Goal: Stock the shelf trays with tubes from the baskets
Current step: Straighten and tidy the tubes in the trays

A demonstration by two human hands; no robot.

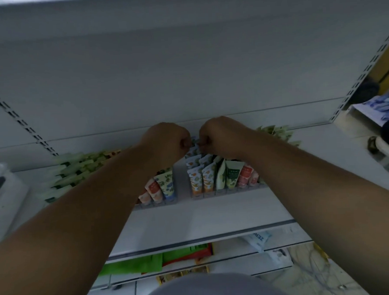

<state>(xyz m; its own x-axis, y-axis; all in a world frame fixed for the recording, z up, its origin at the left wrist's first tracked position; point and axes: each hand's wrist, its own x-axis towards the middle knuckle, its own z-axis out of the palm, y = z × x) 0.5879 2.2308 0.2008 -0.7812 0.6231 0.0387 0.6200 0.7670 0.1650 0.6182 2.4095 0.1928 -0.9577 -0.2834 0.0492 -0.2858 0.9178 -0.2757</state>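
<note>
Blue-patterned tube | pinched between left hand and right hand

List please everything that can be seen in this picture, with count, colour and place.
tubes: many, count unclear; orange, green, red and blue prints; standing upright in rows in the trays at the middle of the shelf.
shelf trays: at least two, clear; side by side on the shelf with a gap between them.
pale green tubes: many, lying in a heap on the shelf at left; a few more at right behind the right arm.
shelf: one, white.
green packages: a few, on the lower shelf.
left hand: one, pinches the top of a tube at the back of the row.
right hand: one, pinches the same spot.
</note>
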